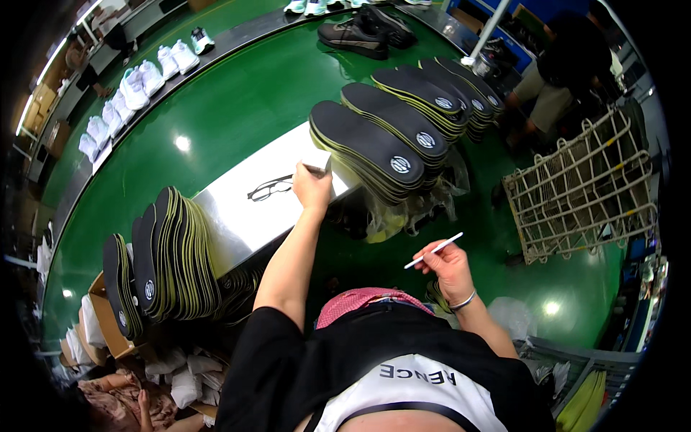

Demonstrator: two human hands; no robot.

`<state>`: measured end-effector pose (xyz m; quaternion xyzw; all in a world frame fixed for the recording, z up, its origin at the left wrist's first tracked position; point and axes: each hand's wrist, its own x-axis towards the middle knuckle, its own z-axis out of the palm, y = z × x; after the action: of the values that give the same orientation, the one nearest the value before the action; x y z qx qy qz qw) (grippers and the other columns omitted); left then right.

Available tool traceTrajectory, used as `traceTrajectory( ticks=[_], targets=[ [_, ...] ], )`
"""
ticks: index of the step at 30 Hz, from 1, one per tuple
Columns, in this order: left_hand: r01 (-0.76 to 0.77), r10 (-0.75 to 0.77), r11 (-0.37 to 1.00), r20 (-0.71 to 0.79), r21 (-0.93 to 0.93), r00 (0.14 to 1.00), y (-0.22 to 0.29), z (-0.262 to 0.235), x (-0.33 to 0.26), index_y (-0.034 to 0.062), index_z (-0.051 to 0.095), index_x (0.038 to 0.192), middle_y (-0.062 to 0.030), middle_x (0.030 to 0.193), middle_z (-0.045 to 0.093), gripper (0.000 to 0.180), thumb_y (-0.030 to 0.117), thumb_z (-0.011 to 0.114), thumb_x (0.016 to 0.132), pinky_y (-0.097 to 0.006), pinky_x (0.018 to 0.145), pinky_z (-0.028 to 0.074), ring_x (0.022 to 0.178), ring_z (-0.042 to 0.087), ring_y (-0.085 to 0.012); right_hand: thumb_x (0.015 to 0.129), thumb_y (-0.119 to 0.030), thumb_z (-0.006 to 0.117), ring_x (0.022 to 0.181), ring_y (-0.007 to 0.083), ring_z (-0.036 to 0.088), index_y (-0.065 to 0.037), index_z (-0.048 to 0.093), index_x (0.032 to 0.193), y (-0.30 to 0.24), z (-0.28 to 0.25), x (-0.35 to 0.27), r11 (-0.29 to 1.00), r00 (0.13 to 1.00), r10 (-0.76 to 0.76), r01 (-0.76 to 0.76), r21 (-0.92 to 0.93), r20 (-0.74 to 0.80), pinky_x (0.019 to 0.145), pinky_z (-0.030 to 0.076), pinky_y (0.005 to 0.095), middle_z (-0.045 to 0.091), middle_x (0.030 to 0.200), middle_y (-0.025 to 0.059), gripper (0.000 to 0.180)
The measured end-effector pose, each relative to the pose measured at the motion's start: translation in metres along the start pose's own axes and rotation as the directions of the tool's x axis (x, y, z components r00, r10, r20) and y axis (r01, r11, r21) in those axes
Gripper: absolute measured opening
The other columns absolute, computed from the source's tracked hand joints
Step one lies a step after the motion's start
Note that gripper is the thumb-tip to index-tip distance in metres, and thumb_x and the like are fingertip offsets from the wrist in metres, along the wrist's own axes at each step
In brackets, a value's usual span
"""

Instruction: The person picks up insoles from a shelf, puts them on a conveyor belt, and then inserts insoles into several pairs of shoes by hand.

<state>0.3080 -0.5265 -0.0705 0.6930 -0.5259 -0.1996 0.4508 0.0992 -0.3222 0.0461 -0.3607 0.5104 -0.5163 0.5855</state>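
My left hand (312,187) reaches over the shiny metal tabletop (241,216) and is closed on a small white block (317,158), perhaps a pad of paper; its kind does not show clearly. Just left of that hand lies a pair of black-framed glasses (271,188). My right hand (449,272) is held off to the right, away from the table, with a slim white pen (433,250) pinched in its fingers. Beyond my left hand, stacks of black insoles (367,144) with yellow-green undersides rise at the table's right end.
More insole stacks (169,252) stand at the left end, near a cardboard box (108,317). A conveyor (237,39) carries white shoes (134,88) and dark sneakers (353,36). On the right are a wire rack (583,191) and a person in dark clothing (568,54).
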Motion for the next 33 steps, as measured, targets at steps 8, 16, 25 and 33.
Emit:
traceTrajectory(
  ticks=[8,16,25,33],
  targets=[
    [-0.134,0.321,0.899,0.421,-0.417,0.848,0.094,-0.059,-0.103,0.0024,0.042,0.111,-0.0058,0.1,0.051,0.052,0.004,0.066,0.065,-0.03,0.085,0.041,0.096,0.052,-0.016,0.075,0.002,0.06,0.066,0.011,0.054,0.0,0.059,0.084,-0.088,0.006,0.023,0.656,0.777,-0.577,0.625,-0.423,0.252,0.058,0.043,0.0219,0.06,0.077,0.0067,0.009],
    [-0.14,0.335,0.925,0.582,-0.353,0.741,0.13,-0.084,-0.142,0.0027,0.039,0.112,-0.0066,0.102,0.05,0.054,0.003,0.067,0.066,-0.03,0.084,0.041,0.095,0.052,-0.0144,0.067,0.002,0.063,0.063,0.0227,0.052,-0.004,0.058,0.08,-0.085,-0.004,0.016,0.472,0.668,-0.632,0.734,-0.489,0.392,0.056,0.043,0.0294,0.056,0.071,0.0075,0.015],
    [-0.184,0.385,0.908,0.582,-0.376,0.716,0.138,-0.079,-0.149,0.0026,0.041,0.112,-0.0078,0.106,0.048,0.055,0.003,0.067,0.064,-0.032,0.087,0.04,0.101,0.048,-0.0154,0.066,0.002,0.063,0.064,0.024,0.053,-0.003,0.056,0.077,-0.119,-0.014,-0.002,0.307,0.58,-0.662,0.788,-0.534,0.475,0.056,0.043,0.0311,0.054,0.071,0.0078,0.015],
    [-0.143,0.392,0.903,0.644,-0.404,0.656,0.145,-0.07,-0.153,0.0023,0.041,0.113,-0.0082,0.107,0.048,0.056,0.004,0.068,0.064,-0.033,0.087,0.04,0.099,0.051,-0.0162,0.067,-0.004,0.064,0.069,0.0235,0.05,-0.003,0.056,0.087,-0.095,-0.027,-0.001,0.417,0.721,-0.496,0.686,-0.596,0.483,0.061,0.043,0.0307,0.053,0.085,0.0087,0.022]
  ],
)
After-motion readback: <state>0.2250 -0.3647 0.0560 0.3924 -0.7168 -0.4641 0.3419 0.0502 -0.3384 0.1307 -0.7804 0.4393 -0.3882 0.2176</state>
